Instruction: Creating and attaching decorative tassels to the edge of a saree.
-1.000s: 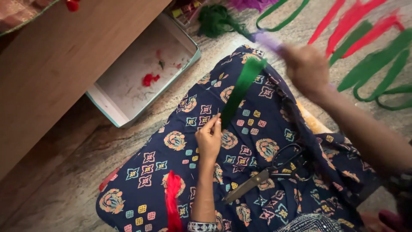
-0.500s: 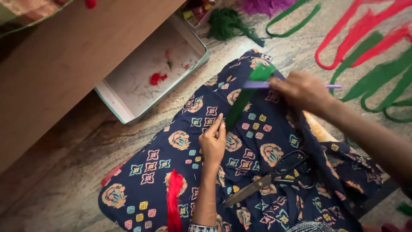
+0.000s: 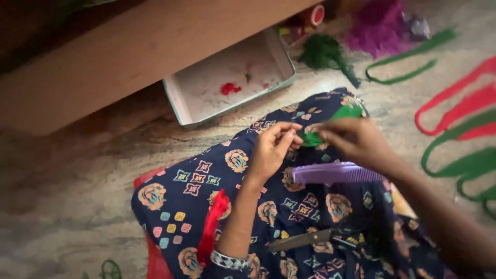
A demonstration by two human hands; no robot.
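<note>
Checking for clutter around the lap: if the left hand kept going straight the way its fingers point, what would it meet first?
The left hand points up and right, its fingertips already at the green strip; just past that is the right hand, pinching the same strip. Depth looks shared, though unsure.

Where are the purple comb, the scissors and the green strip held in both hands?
purple comb [image 3: 330, 173], head view, middle of its spine.
scissors [image 3: 302, 239], head view, on the blades.
green strip [image 3: 311, 138], head view, part between the hands.

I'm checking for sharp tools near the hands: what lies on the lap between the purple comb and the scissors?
In the head view, only patterned dark-blue cloth shows between the purple comb and the scissors; nothing else lies there.
</note>
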